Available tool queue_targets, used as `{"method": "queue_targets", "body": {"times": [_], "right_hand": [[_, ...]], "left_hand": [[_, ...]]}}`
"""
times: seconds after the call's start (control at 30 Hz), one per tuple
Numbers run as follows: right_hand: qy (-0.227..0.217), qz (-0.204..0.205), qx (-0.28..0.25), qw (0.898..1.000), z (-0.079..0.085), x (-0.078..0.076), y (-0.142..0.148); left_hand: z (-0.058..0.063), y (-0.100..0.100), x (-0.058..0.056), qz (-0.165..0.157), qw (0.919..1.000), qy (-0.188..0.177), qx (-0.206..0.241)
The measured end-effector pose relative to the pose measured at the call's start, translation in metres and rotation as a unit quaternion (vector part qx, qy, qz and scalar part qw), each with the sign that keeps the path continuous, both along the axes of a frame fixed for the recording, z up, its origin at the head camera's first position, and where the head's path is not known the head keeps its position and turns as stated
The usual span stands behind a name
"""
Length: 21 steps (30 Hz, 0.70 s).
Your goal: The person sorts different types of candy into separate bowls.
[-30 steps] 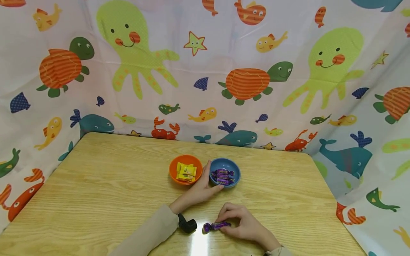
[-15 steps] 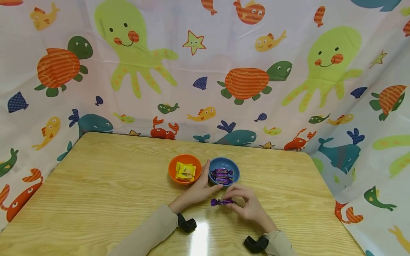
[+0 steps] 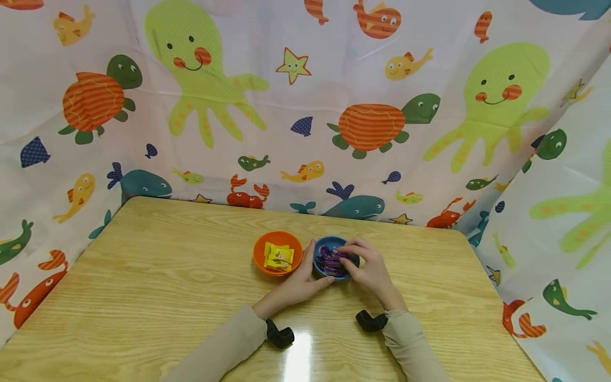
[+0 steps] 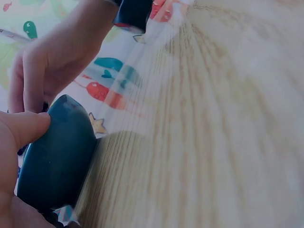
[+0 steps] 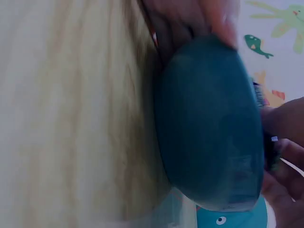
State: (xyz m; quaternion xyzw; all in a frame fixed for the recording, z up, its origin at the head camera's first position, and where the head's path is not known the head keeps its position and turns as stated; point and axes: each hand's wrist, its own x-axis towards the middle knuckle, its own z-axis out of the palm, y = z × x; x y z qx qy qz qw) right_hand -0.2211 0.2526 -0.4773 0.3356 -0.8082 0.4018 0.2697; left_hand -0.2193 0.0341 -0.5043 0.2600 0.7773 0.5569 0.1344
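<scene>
A blue bowl (image 3: 335, 242) with several purple-wrapped candies (image 3: 331, 263) stands on the table. My left hand (image 3: 297, 283) holds it from the left, fingers along its side and thumb at the near rim; the left wrist view shows that thumb against the bowl (image 4: 57, 156). Over the bowl, my right hand (image 3: 371, 269) pinches another purple-wrapped candy (image 3: 326, 251) between thumb and fingers, partly hidden by the fingertips. From the right wrist, the bowl's outer wall (image 5: 209, 118) covers most of the contents.
Left of my left hand sits an orange bowl (image 3: 258, 258) holding several yellow-wrapped candies (image 3: 278, 255). The wooden table (image 3: 167, 276) ends at a fabric backdrop (image 3: 286, 143) printed with sea animals. Each wrist carries a black device (image 3: 279, 335).
My right hand has lifted the purple candy off the table in front and carried it forward to the blue bowl. The left hand has stayed on the bowl.
</scene>
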Motion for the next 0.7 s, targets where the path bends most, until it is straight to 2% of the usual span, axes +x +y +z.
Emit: {"method": "queue_targets", "body": {"times": [0.2, 0.37, 0.57, 0.7], "right_hand": [[-0.001, -0.035, 0.097, 0.995, -0.002, -0.011, -0.003], [-0.036, -0.068, 0.160, 0.984, 0.003, -0.010, -0.008], [-0.082, -0.104, 0.199, 0.971, 0.009, -0.008, -0.016], [-0.094, -0.114, 0.201, 0.968, 0.009, -0.007, -0.018]], "left_hand": [[0.000, 0.001, 0.001, -0.001, 1.0000, -0.006, -0.001], [0.000, 0.001, 0.000, 0.002, 1.0000, -0.006, -0.005], [0.002, 0.000, 0.001, 0.002, 1.0000, -0.004, -0.005], [0.003, -0.001, 0.001, 0.004, 1.0000, -0.004, -0.007]]}}
